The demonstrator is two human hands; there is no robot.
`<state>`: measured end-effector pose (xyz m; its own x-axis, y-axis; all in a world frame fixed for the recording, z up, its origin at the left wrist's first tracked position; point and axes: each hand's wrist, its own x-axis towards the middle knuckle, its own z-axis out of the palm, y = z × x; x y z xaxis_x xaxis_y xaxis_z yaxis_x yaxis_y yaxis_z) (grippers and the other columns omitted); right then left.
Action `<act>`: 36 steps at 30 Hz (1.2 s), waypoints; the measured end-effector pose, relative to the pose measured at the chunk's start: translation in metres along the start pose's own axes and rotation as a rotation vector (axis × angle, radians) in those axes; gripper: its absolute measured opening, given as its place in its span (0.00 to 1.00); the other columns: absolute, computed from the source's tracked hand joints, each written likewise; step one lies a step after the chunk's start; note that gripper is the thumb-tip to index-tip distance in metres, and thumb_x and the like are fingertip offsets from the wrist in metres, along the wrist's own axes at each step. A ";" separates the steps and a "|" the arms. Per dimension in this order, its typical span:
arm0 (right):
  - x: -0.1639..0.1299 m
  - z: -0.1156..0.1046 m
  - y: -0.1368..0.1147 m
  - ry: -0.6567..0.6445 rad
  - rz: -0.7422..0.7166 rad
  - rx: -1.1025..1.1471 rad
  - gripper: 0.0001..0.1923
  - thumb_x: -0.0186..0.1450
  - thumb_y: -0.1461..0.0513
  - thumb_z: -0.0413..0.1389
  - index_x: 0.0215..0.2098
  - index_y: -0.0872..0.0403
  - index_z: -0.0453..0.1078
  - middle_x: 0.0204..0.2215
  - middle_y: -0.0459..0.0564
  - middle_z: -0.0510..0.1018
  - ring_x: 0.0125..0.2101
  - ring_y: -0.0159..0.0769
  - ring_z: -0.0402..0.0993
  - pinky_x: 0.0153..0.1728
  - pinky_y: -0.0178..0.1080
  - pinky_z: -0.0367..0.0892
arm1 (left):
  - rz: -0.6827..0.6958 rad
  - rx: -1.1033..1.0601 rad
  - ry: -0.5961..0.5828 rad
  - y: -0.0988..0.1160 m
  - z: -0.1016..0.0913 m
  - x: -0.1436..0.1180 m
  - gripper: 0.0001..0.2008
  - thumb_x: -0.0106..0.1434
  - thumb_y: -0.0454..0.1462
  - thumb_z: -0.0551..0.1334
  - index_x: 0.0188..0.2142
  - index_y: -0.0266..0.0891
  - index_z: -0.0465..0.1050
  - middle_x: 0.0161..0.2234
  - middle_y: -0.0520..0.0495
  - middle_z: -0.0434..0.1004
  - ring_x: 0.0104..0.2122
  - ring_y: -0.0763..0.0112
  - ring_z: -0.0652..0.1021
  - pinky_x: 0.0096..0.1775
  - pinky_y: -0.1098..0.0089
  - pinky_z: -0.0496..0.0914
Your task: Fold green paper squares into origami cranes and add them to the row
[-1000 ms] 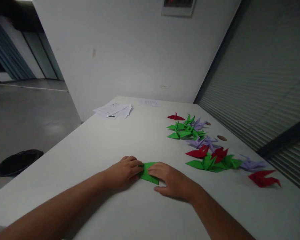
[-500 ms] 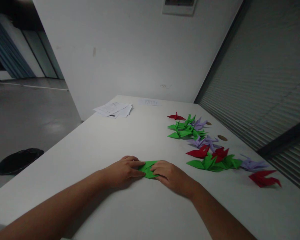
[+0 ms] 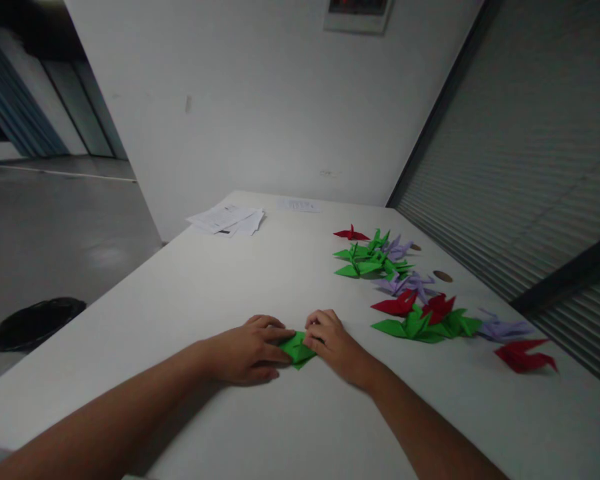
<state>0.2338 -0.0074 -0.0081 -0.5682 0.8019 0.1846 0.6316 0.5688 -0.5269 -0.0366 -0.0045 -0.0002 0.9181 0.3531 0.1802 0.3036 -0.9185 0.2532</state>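
Observation:
A piece of green origami paper (image 3: 298,348), folded small with a point toward me, lies on the white table between my hands. My left hand (image 3: 250,350) holds its left side down, fingers over the edge and thumb lower, near the tabletop. At the right edge, the curled fingers of my right hand (image 3: 333,343) pinch the paper, covering that corner. Off to the right sit folded paper cranes: green cranes (image 3: 363,268), red cranes (image 3: 400,305), and pale purple cranes (image 3: 505,328).
Printed sheets (image 3: 227,218) lie at the table's far left, and another sheet (image 3: 300,205) near the wall. Round brown discs (image 3: 443,276) sit by the window blinds (image 3: 530,167). A black-lined bin (image 3: 36,323) stands on the floor at left.
The green paper has turned and now points toward me, looking smaller. My right hand has shifted up slightly, its fingers more curled at the edge. My left hand has moved only a little.

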 end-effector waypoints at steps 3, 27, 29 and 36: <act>-0.001 -0.004 -0.003 -0.070 -0.017 0.021 0.09 0.73 0.62 0.56 0.36 0.52 0.77 0.44 0.50 0.74 0.50 0.43 0.65 0.55 0.47 0.63 | 0.008 -0.005 0.010 -0.001 0.001 -0.002 0.21 0.68 0.45 0.63 0.59 0.51 0.74 0.65 0.39 0.66 0.61 0.44 0.68 0.60 0.47 0.64; 0.008 0.006 0.012 0.049 0.184 -0.291 0.14 0.61 0.57 0.70 0.32 0.53 0.71 0.37 0.51 0.76 0.43 0.46 0.69 0.45 0.46 0.65 | -0.022 0.059 0.017 0.010 0.004 0.002 0.30 0.67 0.56 0.61 0.65 0.54 0.67 0.65 0.37 0.64 0.59 0.41 0.67 0.59 0.44 0.62; 0.007 0.002 0.021 0.136 0.178 -0.324 0.09 0.63 0.59 0.67 0.33 0.53 0.72 0.36 0.53 0.77 0.41 0.47 0.70 0.45 0.48 0.67 | -0.055 0.091 0.034 0.008 0.006 0.001 0.30 0.67 0.58 0.60 0.65 0.54 0.68 0.65 0.37 0.64 0.59 0.40 0.67 0.58 0.44 0.62; -0.004 0.005 0.016 -0.003 -0.187 -0.169 0.26 0.74 0.59 0.53 0.68 0.55 0.63 0.67 0.60 0.67 0.68 0.47 0.60 0.67 0.55 0.59 | -0.186 0.138 0.069 0.003 0.009 0.001 0.33 0.67 0.61 0.57 0.66 0.52 0.66 0.64 0.35 0.65 0.60 0.39 0.67 0.58 0.42 0.63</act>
<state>0.2436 -0.0026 -0.0212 -0.6847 0.6796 0.2635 0.5946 0.7298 -0.3374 -0.0322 -0.0085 -0.0077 0.8251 0.5251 0.2083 0.5019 -0.8507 0.1564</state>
